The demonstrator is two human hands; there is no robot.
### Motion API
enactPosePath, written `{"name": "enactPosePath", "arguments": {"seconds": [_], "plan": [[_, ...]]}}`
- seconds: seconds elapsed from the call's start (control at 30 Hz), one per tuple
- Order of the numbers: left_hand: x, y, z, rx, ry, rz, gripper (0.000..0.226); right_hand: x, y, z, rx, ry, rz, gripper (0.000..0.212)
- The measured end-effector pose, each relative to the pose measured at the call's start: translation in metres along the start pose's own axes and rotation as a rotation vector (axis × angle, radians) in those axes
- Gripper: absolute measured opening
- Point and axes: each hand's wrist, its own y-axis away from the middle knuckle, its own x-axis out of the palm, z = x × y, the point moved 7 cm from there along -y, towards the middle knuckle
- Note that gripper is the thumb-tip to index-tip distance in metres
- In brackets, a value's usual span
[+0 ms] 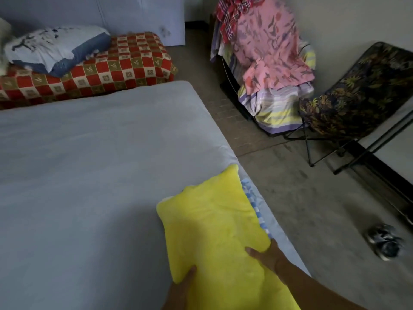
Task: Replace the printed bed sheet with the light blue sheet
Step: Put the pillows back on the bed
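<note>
The light blue sheet lies smooth over the mattress and fills the left and middle of the view. A yellow pillow with a blue-and-white checked underside rests on it near the right edge of the bed. My left hand grips the pillow's near left corner. My right hand holds its near right side, thumb on top. A pink printed cloth hangs over a rack at the back right; whether it is the printed bed sheet I cannot tell.
A red checked mattress lies beyond the bed with a blue-and-white pillow on it. A striped cloth hangs on the rack. A dark floral folding chair stands at the right. A shoe lies on the grey floor.
</note>
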Motion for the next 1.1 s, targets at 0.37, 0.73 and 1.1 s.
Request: {"name": "enactPosePath", "arguments": {"seconds": [0.37,0.73,1.1], "plan": [[-0.014,0.02,-0.021,-0.029,0.086,0.215,0.07,-0.001,0.062,0.053,-0.185,-0.255,0.215,0.084],[-0.162,0.053,-0.055,0.164,0.184,0.208,0.084,0.082,0.169,0.097,-0.295,-0.314,0.365,0.046],[-0.442,0.118,-0.036,0.277,0.31,0.104,0.026,0.294,0.347,0.146,-0.516,-0.279,0.498,0.086]]}}
